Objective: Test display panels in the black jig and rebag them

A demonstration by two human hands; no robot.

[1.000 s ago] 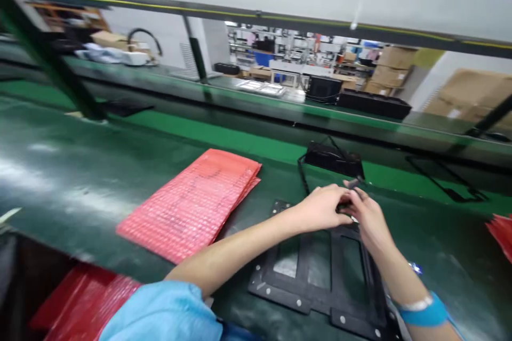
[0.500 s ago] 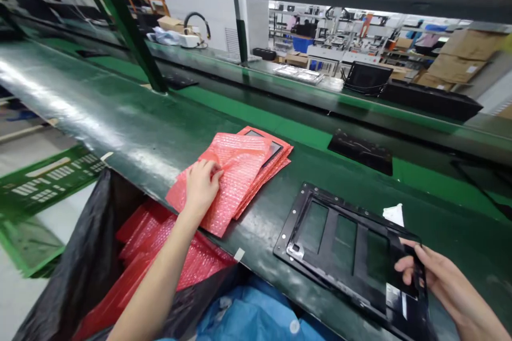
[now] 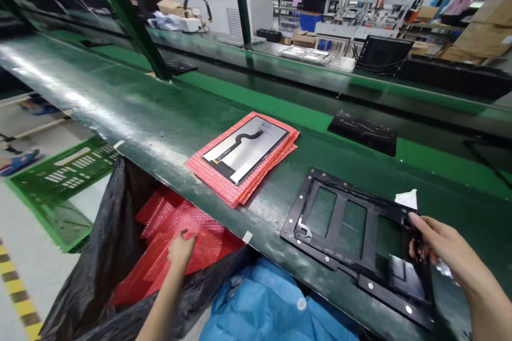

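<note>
On the bench lies a flat display panel (image 3: 245, 149), silvery with a dark border and a black curved ribbon cable, on top of a stack of red bubble-wrap bags (image 3: 200, 162). My left hand (image 3: 181, 248) is low over a black plastic bag (image 3: 116, 224), close to the loose red bubble wrap (image 3: 160, 256) inside it. Its fingers are slightly blurred and look apart, with nothing visible between them. At the right, my right hand (image 3: 438, 240) grips the end of a black frame (image 3: 336, 224) with rectangular openings; some fingers are hidden behind it.
A white scrap (image 3: 406, 199) lies behind the frame. Farther back is a dark flat plate (image 3: 362, 132). A green crate (image 3: 60, 192) stands on the floor at left. A green post (image 3: 128, 21) rises from the bench (image 3: 132, 112).
My left hand has moved from the stack down to the black bag, and the top red bubble-wrap bag is off the stack, uncovering the panel. My right hand still holds the frame, now tilted differently.
</note>
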